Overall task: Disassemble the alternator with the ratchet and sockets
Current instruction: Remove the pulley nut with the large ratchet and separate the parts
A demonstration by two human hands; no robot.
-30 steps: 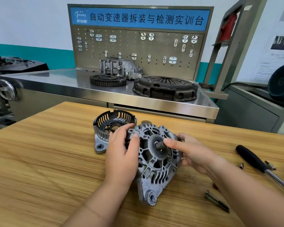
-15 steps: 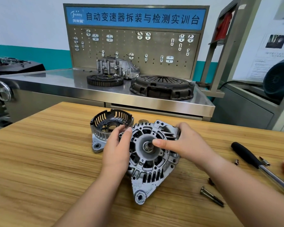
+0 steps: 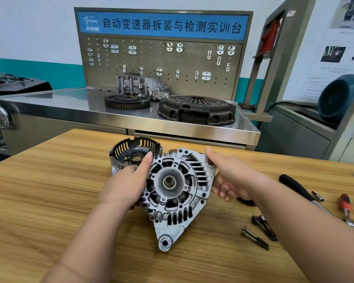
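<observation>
The grey alternator [image 3: 176, 193] is tilted up on the wooden table [image 3: 39, 201], its slotted front face and centre shaft end turned toward me. My left hand [image 3: 127, 184] grips its left rim, thumb on the front and fingers behind. Opposite it, my right hand [image 3: 231, 176] holds the right rim, with the thumb up at the top edge and the fingers curled below. The removed rear cover [image 3: 131, 154] lies just behind my left hand. The ratchet [image 3: 296, 187], black-handled, lies on the table to the right.
Two long bolts [image 3: 258, 233] lie right of the alternator, with a small bit [image 3: 317, 196] and a red-handled tool [image 3: 345, 205] further right. Behind the table stands a steel bench [image 3: 70, 111] carrying a ring gear [image 3: 127, 102], a clutch cover [image 3: 196, 111] and a pegboard.
The alternator has been tipped up so its face points at me. My right thumb left the shaft and moved to the housing's upper right edge. My left hand stayed on the left rim.
</observation>
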